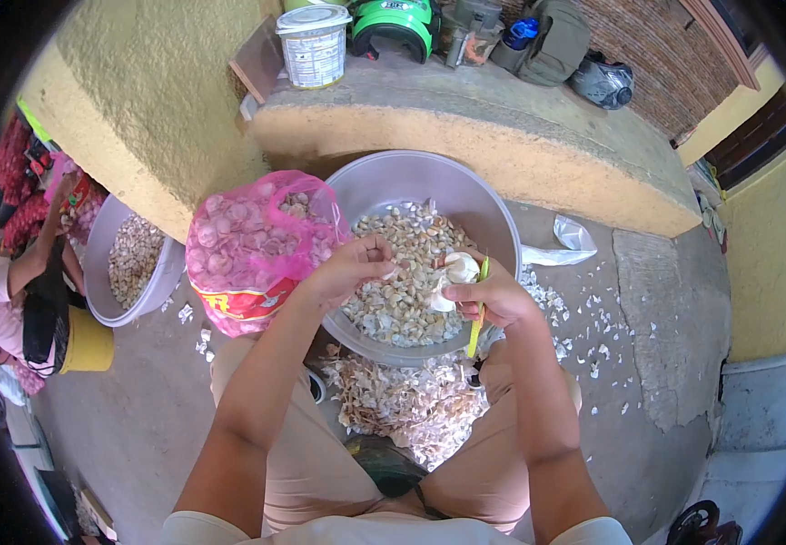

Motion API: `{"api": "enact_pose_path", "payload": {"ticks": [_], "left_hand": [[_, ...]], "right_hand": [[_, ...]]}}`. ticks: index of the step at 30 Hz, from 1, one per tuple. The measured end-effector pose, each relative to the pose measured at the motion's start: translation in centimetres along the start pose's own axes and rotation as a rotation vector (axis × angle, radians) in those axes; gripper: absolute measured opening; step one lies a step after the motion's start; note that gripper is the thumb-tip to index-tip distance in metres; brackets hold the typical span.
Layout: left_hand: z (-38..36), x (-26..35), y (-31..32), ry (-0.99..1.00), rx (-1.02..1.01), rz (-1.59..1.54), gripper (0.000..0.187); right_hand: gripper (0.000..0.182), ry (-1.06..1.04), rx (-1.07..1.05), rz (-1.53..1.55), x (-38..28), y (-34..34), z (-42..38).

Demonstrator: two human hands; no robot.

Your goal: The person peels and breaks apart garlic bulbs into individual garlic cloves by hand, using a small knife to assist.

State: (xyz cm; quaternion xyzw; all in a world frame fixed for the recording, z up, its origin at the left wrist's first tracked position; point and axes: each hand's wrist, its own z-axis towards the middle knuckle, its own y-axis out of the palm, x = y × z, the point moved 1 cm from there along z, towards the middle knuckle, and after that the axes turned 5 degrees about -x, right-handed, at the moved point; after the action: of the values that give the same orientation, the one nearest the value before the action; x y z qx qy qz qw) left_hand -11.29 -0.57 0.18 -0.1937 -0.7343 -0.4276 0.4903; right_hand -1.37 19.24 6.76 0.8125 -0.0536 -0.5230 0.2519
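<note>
My right hand grips a partly opened garlic bulb with papery white skin. The same fingers hold a slim yellow-green tool, upright against the palm. My left hand is closed in a pinch just left of the bulb; I cannot tell what is between its fingertips. Both hands are over a large pale purple basin, which contains many loose garlic cloves. Against the basin's left side stands a pink mesh bag full of garlic bulbs.
Garlic peelings are heaped between my legs, and scraps litter the floor on the right. At left, another person sits near a second basin and a yellow bucket. A ledge holds a white tub, green helmet and backpack.
</note>
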Motion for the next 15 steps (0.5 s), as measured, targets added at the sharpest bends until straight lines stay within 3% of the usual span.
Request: {"api": "enact_pose_path", "payload": {"ticks": [7, 13, 15], "left_hand": [[-0.3, 0.0, 0.4, -0.092, -0.033, 0.22, 0.033], [-0.1, -0.1, 0.7, -0.168, 0.109, 0.12, 0.027], [0.3, -0.6, 0.5, -0.104, 0.125, 0.05, 0.026]], "right_hand": [[0.041, -0.013, 0.112, 0.09, 0.1, -0.5, -0.5], [0.041, -0.076, 0.124, 0.166, -0.2, -0.5, -0.5], [0.042, -0.098, 0.122, 0.177, -0.2, -0.6, -0.4]]}}
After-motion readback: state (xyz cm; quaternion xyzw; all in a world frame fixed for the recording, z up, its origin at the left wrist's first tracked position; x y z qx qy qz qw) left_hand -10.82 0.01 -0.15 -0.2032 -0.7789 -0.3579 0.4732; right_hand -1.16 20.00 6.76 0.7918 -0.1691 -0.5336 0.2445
